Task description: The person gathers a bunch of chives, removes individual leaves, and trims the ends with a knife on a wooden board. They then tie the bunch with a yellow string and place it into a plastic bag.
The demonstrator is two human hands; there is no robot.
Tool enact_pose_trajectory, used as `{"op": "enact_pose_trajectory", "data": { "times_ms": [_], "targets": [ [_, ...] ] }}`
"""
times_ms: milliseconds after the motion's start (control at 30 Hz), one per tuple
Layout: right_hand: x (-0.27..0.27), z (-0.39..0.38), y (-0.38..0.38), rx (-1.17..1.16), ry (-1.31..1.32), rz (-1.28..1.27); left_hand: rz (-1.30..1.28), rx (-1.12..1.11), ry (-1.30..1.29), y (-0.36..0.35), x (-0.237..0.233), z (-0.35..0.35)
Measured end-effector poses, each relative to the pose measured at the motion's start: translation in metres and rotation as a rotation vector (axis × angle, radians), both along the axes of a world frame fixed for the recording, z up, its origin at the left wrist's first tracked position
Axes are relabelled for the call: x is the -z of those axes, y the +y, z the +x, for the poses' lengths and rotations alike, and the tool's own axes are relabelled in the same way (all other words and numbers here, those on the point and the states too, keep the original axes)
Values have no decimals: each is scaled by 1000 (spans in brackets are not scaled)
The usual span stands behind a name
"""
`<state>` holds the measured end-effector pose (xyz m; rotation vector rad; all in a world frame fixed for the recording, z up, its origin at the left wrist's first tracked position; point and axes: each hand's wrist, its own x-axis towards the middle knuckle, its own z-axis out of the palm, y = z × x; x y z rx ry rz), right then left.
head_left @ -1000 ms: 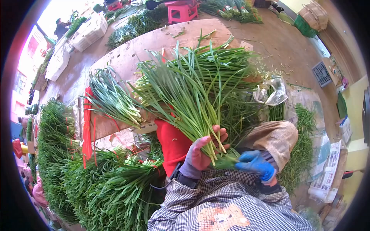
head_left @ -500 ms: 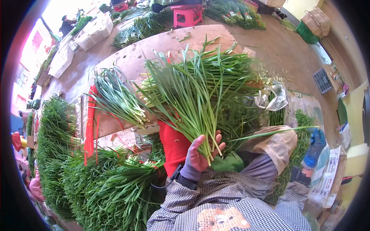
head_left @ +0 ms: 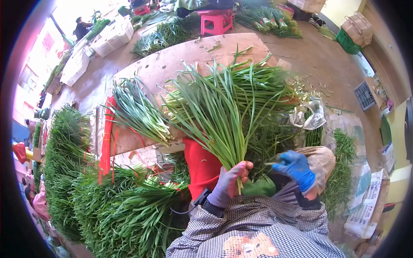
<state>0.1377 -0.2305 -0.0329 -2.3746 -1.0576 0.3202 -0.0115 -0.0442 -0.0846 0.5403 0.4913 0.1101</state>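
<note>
A fanned bunch of garlic chives point(head_left: 228, 124) rises from my left hand point(head_left: 230, 182), which wears a purple-grey glove with bare fingertips. My left fingers are closed round the pale stem ends, and the leaves point away over the board. To the right, above my knee, my right hand point(head_left: 297, 170) in a blue glove has its fingers curled together. A short thin bit shows at its fingertips, too blurred to name. Behind the held bunch lies a large pile of chives point(head_left: 258, 84). A smaller bundle point(head_left: 142, 114) rests left of it on the board.
Red ties point(head_left: 106, 144) hang at the left edge of the wooden board point(head_left: 172, 64). Heaps of tied chives point(head_left: 129, 206) fill the left side. A clear plastic bag point(head_left: 310, 115) sits on the right. Farther off are a pink stool point(head_left: 216, 22) and white crates point(head_left: 114, 38).
My right hand has moved in from the far right to beside my left; the long stalk it held out is no longer visible. My left fingers have closed more tightly round the stems.
</note>
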Motion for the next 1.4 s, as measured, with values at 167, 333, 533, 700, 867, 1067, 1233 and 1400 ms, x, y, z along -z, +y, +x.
{"op": "enact_pose_trajectory", "data": {
  "times_ms": [167, 333, 533, 700, 867, 1067, 1233, 1400],
  "targets": [
    [-30, -9, 82, -174, 121, 299, 175, 76, 81, -7, 5, -5],
    [-19, -24, 146, -316, 122, 243, 174, 101, 91, -21, 6, -8],
    [-8, -12, 140, -267, 411, 420, 220, 193, 81, -11, 15, -20],
    [-54, 26, 79, 5, 521, 631, 200, 151, 122, -8, -2, -24],
    [-57, 55, 4, 305, 453, 660, 191, 165, 165, -6, 2, -25],
    [91, 48, -52, 64, -238, 45, 132, 210, 105, 0, 3, -29],
    [76, 9, -31, 148, 166, 6, 541, 145, 156, 5, -46, -22],
    [66, -6, -5, 68, 335, 71, 282, 187, 188, 17, -25, -14]
  ]
}}
